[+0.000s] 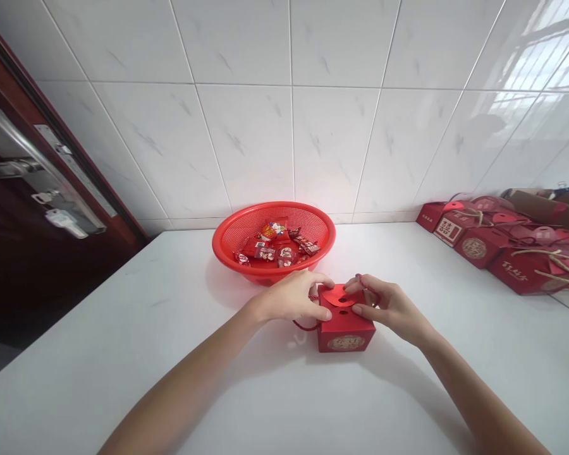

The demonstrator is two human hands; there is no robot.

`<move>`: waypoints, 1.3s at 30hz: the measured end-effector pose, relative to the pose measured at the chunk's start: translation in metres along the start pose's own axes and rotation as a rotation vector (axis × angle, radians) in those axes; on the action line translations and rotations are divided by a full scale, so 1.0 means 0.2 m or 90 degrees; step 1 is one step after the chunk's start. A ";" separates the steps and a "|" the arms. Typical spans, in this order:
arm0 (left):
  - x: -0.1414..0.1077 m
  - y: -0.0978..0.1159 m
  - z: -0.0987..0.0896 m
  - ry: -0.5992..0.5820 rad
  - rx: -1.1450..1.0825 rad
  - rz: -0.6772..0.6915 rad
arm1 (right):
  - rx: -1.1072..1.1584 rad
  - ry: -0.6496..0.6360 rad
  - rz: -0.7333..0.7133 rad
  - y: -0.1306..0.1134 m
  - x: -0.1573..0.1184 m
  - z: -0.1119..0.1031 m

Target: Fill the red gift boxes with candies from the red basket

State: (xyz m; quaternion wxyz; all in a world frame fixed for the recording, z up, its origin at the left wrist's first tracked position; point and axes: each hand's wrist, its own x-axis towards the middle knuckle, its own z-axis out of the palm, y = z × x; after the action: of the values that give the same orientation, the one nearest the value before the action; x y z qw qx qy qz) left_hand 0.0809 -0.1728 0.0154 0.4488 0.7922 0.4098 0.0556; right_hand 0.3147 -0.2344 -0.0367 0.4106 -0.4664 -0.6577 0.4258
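Note:
A small red gift box [345, 333] with a gold round emblem on its front stands upright on the white table. My left hand [289, 297] is closed on its left side, thumb on the top edge and fingers at the back. On the right side, my right hand [384, 304] grips the top, thumb on the lid and fingertips at the rounded flap [334, 294]. The flap is slightly raised, and a hole shows in it and another in the lid. A dark red cord [305, 327] loops out at the left, and part of it passes by my right fingers.
Behind my left hand, a red plastic basket [222, 260] holds several wrapped sweets [287, 255]. Several red gift boxes [516, 268], some with twine, are grouped at the right. A tiled wall [246, 139] backs the table; a dark door with a handle [9, 168] is at the left.

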 end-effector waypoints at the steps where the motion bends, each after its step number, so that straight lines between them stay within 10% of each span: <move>1: 0.00 0.00 0.00 -0.001 0.003 0.001 | 0.003 -0.004 0.000 0.00 0.00 0.00; 39: -0.05 0.01 -0.08 -0.008 0.011 0.024 | 0.114 0.050 0.007 -0.02 -0.01 -0.03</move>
State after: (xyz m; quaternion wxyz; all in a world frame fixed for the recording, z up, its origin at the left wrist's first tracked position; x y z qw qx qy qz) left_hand 0.0679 -0.1703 0.0283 0.4430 0.8041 0.3927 0.0555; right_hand 0.3192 -0.2358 -0.0317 0.4737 -0.4478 -0.5980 0.4664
